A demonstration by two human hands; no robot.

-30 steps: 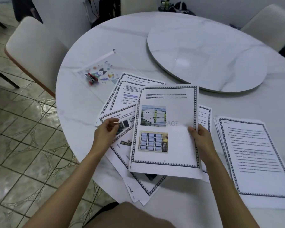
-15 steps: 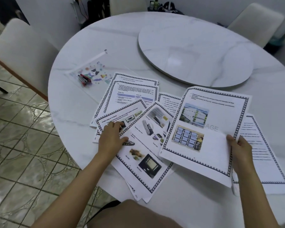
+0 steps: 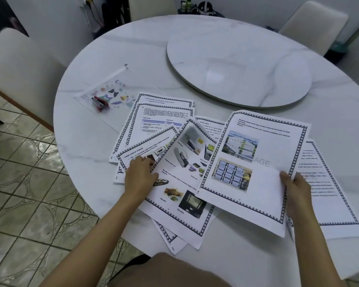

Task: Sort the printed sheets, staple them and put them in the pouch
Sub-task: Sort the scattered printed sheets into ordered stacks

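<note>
A: Where do the sheets lie against the table's edge?

B: The fan (image 3: 153,125) of sheets spreads over the near left part of the table (image 3: 247,262), and its lowest corners come close to the near rim, above the person's lap. The stack (image 3: 330,183) lies at the right, inside the rim.

A: And open room?

B: Bare marble runs between the fan and the turntable (image 3: 236,65), and along the near rim below the stack. The pouch (image 3: 114,94) lies flat at the far left, near the rim and just apart from the fan. The stapler (image 3: 100,102) is on it or in it; which cannot be told.

A: The hands?

B: The right hand (image 3: 296,189) pinches the lower right edge of the top sheet (image 3: 257,162), which overlaps both fan and stack. The left hand (image 3: 140,174) reaches in from the lower left, forearm over the rim. Its fingers curl on the left edge of the photo sheet (image 3: 182,168), whose upper part bows up off the fan.
</note>
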